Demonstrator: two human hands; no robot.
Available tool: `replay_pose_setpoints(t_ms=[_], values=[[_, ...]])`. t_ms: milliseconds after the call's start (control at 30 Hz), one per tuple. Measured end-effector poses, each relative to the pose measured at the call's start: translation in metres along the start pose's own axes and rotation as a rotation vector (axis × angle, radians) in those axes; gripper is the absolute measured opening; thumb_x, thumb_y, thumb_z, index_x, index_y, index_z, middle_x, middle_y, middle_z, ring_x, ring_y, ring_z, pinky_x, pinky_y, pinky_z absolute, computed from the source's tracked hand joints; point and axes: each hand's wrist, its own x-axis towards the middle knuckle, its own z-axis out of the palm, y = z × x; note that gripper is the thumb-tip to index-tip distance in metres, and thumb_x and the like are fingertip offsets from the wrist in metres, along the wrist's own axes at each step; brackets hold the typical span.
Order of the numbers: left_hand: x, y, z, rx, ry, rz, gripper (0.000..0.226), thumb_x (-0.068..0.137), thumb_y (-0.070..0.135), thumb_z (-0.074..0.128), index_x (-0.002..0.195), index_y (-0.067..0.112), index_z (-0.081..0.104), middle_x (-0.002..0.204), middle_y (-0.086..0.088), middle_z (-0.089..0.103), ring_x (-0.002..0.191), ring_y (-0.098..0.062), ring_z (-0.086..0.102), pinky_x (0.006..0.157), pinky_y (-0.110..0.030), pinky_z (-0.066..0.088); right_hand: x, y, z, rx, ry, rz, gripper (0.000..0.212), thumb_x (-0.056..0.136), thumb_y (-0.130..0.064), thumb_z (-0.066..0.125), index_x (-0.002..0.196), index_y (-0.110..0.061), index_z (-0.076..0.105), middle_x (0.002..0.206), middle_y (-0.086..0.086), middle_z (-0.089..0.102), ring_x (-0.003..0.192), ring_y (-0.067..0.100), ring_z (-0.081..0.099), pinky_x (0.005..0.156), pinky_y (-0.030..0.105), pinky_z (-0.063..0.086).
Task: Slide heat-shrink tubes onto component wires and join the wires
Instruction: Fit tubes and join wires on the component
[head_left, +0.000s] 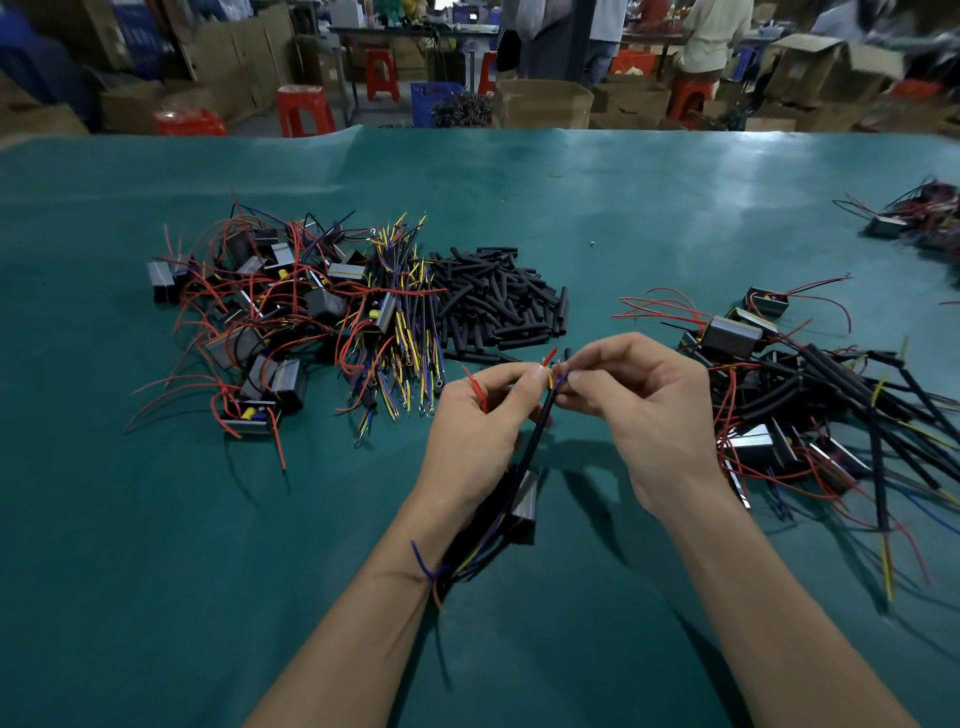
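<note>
My left hand pinches a red wire and the top of a black sleeved cable above the green mat. A small metal-cased component hangs below that hand, its blue, yellow and red leads trailing past my wrist. My right hand pinches the blue and yellow wire ends right beside the left fingertips. The two hands meet at the wire tips. A heap of short black heat-shrink tubes lies just beyond the hands.
A pile of components with red leads sits at the left, with a bundle of blue and yellow wires beside it. Assembled parts with black sleeving lie at the right. More parts rest at the far right edge. Stools, boxes and people stand beyond the table.
</note>
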Motion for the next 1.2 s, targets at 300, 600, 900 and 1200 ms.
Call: replay_pose_setpoints(t_ms=[300,600,900,1200], values=[[0.003,-0.003,-0.001,0.029,0.005,-0.019,0.019,0.101,0.018,0.059,0.098,0.02,0.078,0.07,-0.012,0.067,0.059,-0.02,0.046,0.06,-0.028,0.038,0.001,-0.007,-0.008,0.104,-0.066,0.046,0.025,0.08,0.007,0.074,0.074,-0.017,0.072,0.081,0.014,0.077,0.077,0.026,0.074,0.072,0.032,0.06],[0.005,-0.007,-0.003,0.052,-0.017,-0.046,0.017,0.096,0.021,0.064,0.107,0.025,0.076,0.057,0.005,0.057,0.045,-0.009,0.033,0.044,-0.019,0.026,0.003,-0.005,-0.011,-0.027,-0.121,-0.011,0.026,0.087,0.014,0.069,0.097,-0.009,0.077,0.087,0.006,0.079,0.078,0.015,0.072,0.068,0.024,0.057],[0.002,-0.002,-0.002,0.01,-0.062,-0.032,0.013,0.082,0.042,0.074,0.092,0.035,0.077,0.056,0.008,0.049,0.049,-0.006,0.034,0.047,-0.021,0.027,-0.001,0.004,-0.002,-0.235,-0.048,-0.135,0.028,0.087,0.005,0.07,0.1,-0.018,0.077,0.086,0.001,0.078,0.083,0.017,0.074,0.08,0.035,0.06],[0.0,0.002,-0.001,-0.014,-0.038,-0.055,0.016,0.09,0.012,0.073,0.087,0.027,0.077,0.068,0.0,0.072,0.059,-0.009,0.064,0.06,-0.025,0.046,0.0,0.002,-0.002,-0.146,0.035,-0.027,0.011,0.074,-0.008,0.079,0.081,-0.016,0.075,0.077,0.006,0.077,0.068,0.019,0.073,0.069,0.036,0.062]])
